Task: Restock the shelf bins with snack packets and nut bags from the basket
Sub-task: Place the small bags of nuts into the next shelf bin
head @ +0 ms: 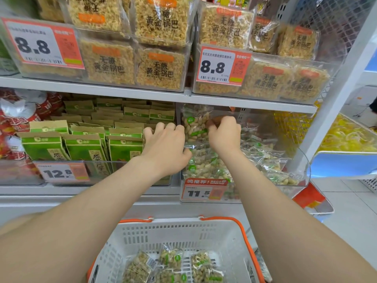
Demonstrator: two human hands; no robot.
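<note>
Tag 11.5 fronts nut bags; tag 12.8 fronts green packets.

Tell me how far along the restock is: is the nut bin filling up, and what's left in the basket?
Done: the clear nut bin behind the 11.5 tag already holds a pile of nut bags. In hand: the right hand pinches an upright nut bag at the bin's back; the left hand is beside it, grip unclear. Left: at least four loose bags lie in the basket.
</note>
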